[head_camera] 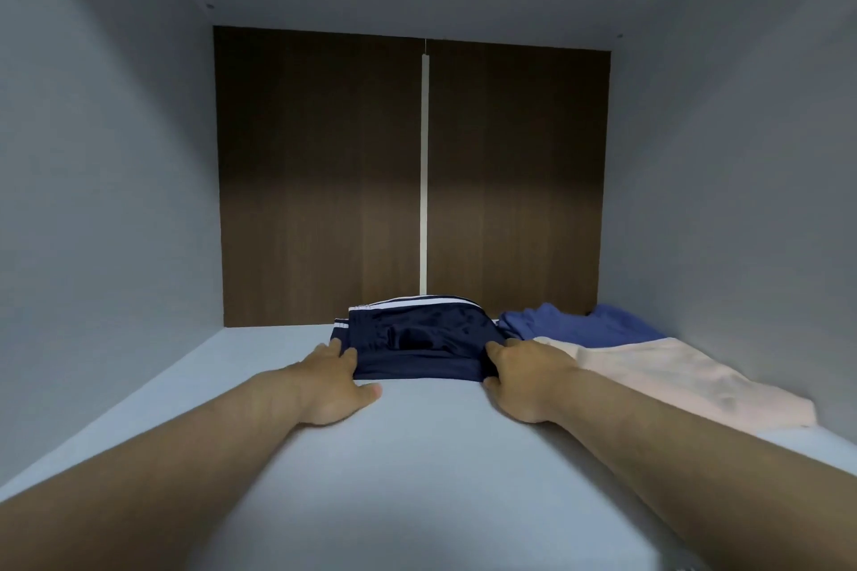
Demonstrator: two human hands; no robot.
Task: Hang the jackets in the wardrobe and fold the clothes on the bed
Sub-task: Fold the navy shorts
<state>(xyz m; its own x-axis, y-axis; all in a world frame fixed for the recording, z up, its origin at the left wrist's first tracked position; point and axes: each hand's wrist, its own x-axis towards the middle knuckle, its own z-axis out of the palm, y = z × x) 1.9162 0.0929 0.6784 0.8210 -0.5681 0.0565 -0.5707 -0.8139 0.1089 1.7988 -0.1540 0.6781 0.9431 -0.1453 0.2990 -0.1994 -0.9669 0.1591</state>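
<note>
A folded navy garment (417, 345) with white stripes lies on the grey shelf (417, 454) of a wardrobe compartment, near the back. My left hand (331, 385) rests against its left end, fingers touching the fabric and thumb flat on the shelf. My right hand (521, 378) grips the garment's right front corner, with the fingers over the top and the thumb at the lower edge.
A folded blue garment (579, 325) lies at the back right, with a pale pink one (672, 378) in front of it along the right wall. The dark wood back panel (324, 176) and grey side walls close in the compartment.
</note>
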